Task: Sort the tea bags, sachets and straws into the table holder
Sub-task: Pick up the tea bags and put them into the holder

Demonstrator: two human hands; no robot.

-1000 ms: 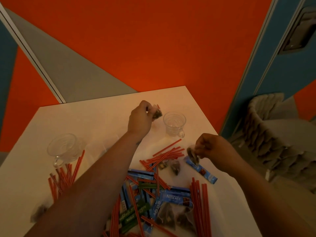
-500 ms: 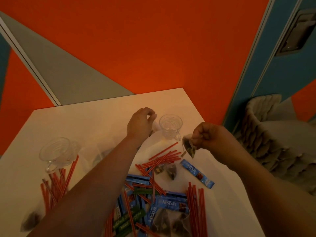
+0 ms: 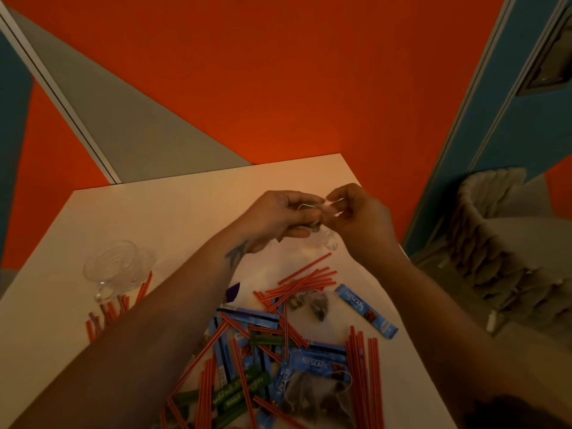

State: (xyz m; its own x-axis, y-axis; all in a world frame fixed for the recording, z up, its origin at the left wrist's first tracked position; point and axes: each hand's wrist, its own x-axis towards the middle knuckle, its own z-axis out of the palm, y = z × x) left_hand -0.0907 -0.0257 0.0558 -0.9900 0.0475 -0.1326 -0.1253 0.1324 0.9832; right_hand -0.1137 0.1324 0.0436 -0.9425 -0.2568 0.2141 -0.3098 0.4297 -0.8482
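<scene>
My left hand [image 3: 278, 216] and my right hand [image 3: 356, 218] meet above a small clear glass cup [image 3: 326, 241] near the table's far right edge. Both pinch a tea bag [image 3: 313, 225], mostly hidden by the fingers, with its pale string [image 3: 305, 206] looping between them. Nearer to me lies a mixed pile: red straws [image 3: 305, 280], blue Nescafe sachets [image 3: 366, 311], green sachets [image 3: 241, 390] and more tea bags [image 3: 317, 303]. A second clear glass cup [image 3: 119, 267] stands at the left with red straws [image 3: 105, 315] lying beside it.
The white table [image 3: 154, 218] ends close behind the hands against an orange wall. A woven grey basket chair [image 3: 495, 243] stands off the table's right edge. A row of red straws [image 3: 363, 373] lies by the near right edge.
My right hand has carried its tea bag up and left to the small cup. My left hand has turned toward it, and both hands now touch above the cup.
</scene>
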